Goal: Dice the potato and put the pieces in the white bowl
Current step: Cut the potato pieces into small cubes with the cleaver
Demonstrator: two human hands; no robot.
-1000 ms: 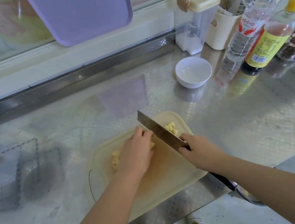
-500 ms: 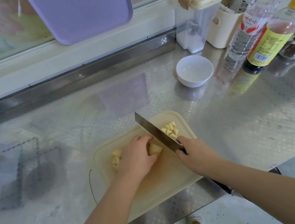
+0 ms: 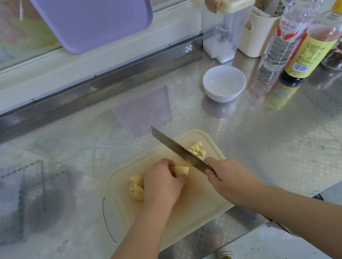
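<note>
On patterned steel counter point(image 3: 292, 143), cream plastic cutting board point(image 3: 196, 204) is sitting nr front; round white bowl point(image 3: 225, 95) is standing behind it, R.

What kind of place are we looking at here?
Most likely a home kitchen: a steel countertop, a cutting board with potato pieces and a knife, plus condiment bottles near a white bowl.

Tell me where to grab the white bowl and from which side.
Pinch the rim of the white bowl on its near-left edge, thumb inside: it stands upright and looks empty. A clear bottle crowds its right and a clear container stands behind, so the side facing the cutting board is likely the freest approach.
</note>
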